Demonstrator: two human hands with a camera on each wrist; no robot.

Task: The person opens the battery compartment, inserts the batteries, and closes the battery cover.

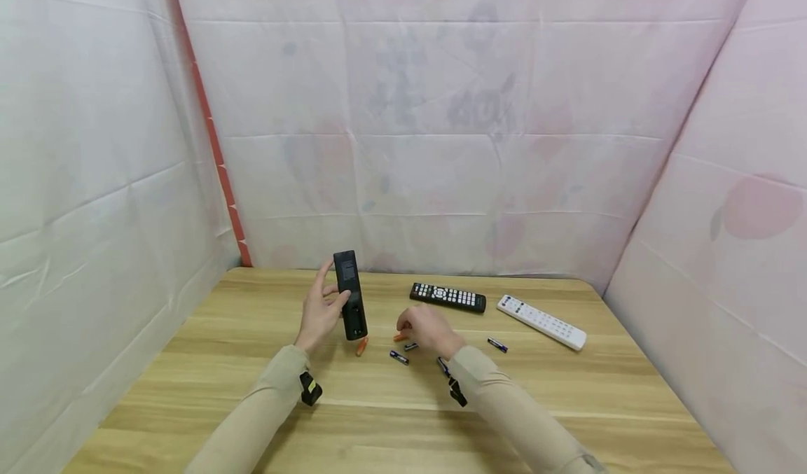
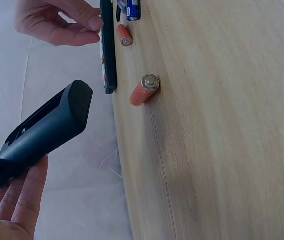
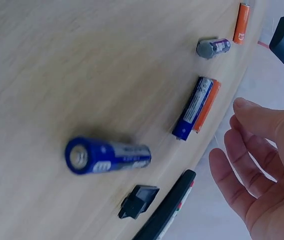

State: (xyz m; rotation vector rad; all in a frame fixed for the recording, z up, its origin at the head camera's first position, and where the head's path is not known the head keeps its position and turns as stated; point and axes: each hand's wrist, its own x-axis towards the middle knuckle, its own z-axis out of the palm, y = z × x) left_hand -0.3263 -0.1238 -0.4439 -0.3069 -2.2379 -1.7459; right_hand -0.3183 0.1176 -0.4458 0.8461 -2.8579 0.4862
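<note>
My left hand (image 1: 321,313) grips a black remote control (image 1: 347,278) upright, thumb on its back and fingers along the side. Its battery compartment lies uncovered at the lower end. In the right wrist view my right hand (image 3: 262,155) hovers over the table with loosely bent fingers and nothing between them. Near it a blue battery (image 3: 188,112) lies alongside an orange battery (image 3: 208,106). Another orange battery (image 2: 144,91) lies below the held remote. A blue-and-silver battery (image 3: 213,47) and a nearer blue battery (image 3: 106,156) also lie on the wood.
A black remote with white buttons (image 1: 447,297) lies behind my right hand, and a white remote (image 1: 542,322) to its right. One more blue battery (image 1: 497,345) lies in front of them. A small black cover (image 3: 138,201) rests on the table. Fabric walls (image 1: 403,145) enclose the table.
</note>
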